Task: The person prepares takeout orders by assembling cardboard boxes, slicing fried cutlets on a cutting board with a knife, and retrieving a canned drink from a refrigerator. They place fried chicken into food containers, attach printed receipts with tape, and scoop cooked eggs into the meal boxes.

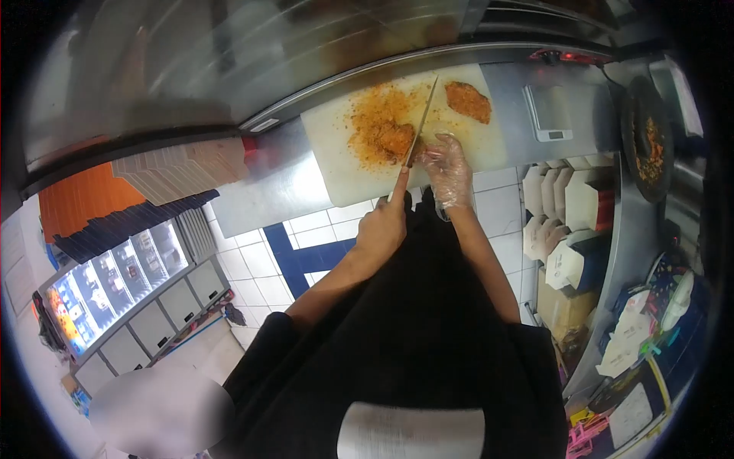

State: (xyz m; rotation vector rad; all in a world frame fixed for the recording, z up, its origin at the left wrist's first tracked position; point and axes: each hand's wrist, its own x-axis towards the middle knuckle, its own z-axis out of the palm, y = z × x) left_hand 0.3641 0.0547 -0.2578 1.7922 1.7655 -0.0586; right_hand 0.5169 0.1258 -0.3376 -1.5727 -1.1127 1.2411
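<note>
My left hand [384, 228], bare, is closed around the handle of a kitchen knife [425, 118], with the index finger stretched along it. The long blade points away from me over a pale cutting board [329, 180]. Just left of the blade lies a crumb-coated, orange-brown piece of food [394, 141]. My right hand [449, 174] wears a clear plastic glove and is close to the blade's right side. Its fingers are curled in near the board; something reddish shows between them, too small to name. A second breaded piece [468, 102] rests at the board's far right.
Loose orange crumbs [365, 111] cover the board's left part. A kitchen scale [548, 115] sits to the right, near a dark pan [648, 141] with food bits. Stacked paper boxes [569, 199] fill a shelf below. Folded cartons [180, 170] are at the left.
</note>
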